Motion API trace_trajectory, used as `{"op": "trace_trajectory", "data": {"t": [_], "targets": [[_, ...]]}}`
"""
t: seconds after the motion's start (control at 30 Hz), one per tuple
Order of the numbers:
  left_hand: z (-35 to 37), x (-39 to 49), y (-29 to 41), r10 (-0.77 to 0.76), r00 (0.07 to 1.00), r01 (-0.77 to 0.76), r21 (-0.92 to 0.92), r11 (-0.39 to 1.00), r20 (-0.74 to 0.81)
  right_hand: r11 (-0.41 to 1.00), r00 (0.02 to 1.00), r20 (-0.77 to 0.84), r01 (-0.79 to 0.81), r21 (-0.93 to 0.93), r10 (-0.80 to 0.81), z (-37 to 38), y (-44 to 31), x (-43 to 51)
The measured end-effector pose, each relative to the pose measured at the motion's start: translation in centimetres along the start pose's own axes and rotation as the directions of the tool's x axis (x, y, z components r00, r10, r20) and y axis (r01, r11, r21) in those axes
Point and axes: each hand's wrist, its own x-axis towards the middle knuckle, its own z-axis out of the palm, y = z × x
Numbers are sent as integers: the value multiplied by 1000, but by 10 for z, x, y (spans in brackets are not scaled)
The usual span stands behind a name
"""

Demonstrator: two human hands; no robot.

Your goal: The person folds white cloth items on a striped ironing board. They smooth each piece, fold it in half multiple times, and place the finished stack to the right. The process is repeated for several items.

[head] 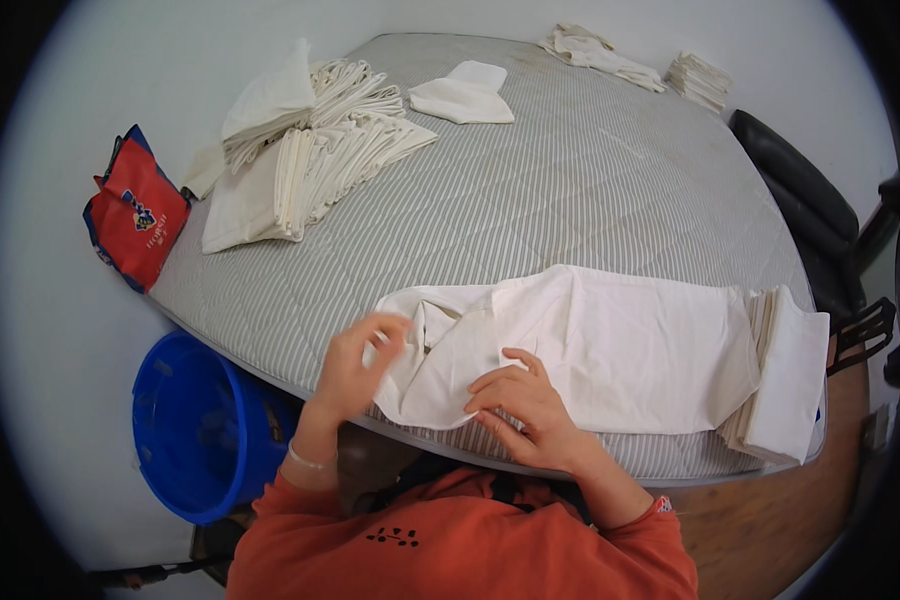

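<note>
A long white cloth piece [630, 352], perhaps a fabric bag or sleeve, lies lengthwise on the striped mattress [540, 195] in front of me. Its left end is folded and gapes a little, with a dark slit in the cloth. Over that left end hovers my left hand [360, 367], blurred, fingers curled towards the thumb; whether it grips cloth is unclear. My right hand [525, 412] pinches the near edge of the cloth between thumb and fingers, left of the middle. The cloth's right end reaches a stack of folded white cloths [784, 382] at the mattress's right edge.
Heaped folded cloths [330, 157] lie at the back left, one flat cloth piece [465, 94] beside them. Far back are a crumpled cloth [600, 56] and a small stack [697, 81]. A red bag [139, 217] and blue bucket [187, 427] stand left; a black chair [795, 187], right.
</note>
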Motion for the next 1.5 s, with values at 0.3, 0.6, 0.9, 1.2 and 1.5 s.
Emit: {"op": "trace_trajectory", "data": {"t": [0.3, 0.6, 0.9, 1.2, 1.5], "targets": [[-10, 70, -90, -400, 908, 320, 405, 856, 129, 991, 997, 42, 66, 118, -72, 4, -19, -2], [-13, 68, -30, -68, 943, 29, -123, 992, -325, 980, 967, -238, 132, 147, -95, -3, -37, -3], [-59, 28, -35, -206, 976, 139, 523, 841, 72, 995, 994, -93, 66, 77, -58, 0, -44, -1], [32, 120, -83, -235, 927, 84, 448, 890, 293, 1000, 995, -94, 14, 6, -13, 10, -42, 1], [72, 163, -79, -443, 771, 179, 511, 840, 458, 994, 990, -109, -98, -54, 92, -2, -41, 0]]}}
